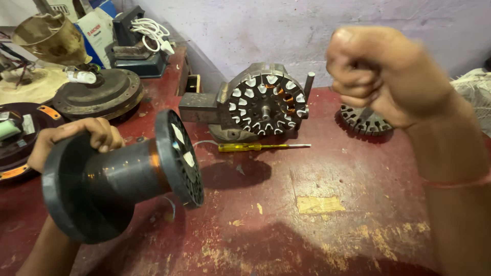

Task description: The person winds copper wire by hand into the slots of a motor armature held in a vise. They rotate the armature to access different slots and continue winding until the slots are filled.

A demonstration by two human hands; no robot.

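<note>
Here, spool (pixel 123 184) in left grip (pixel 76 140).

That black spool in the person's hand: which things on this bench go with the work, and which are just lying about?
In hand or close by:
- black spool with some copper wire, held by left hand
- right hand, a raised closed fist
- stator clamped upright on the red bench

Lying about:
- yellow screwdriver
- second stator, flat
- round motor housing
- white cable
</note>
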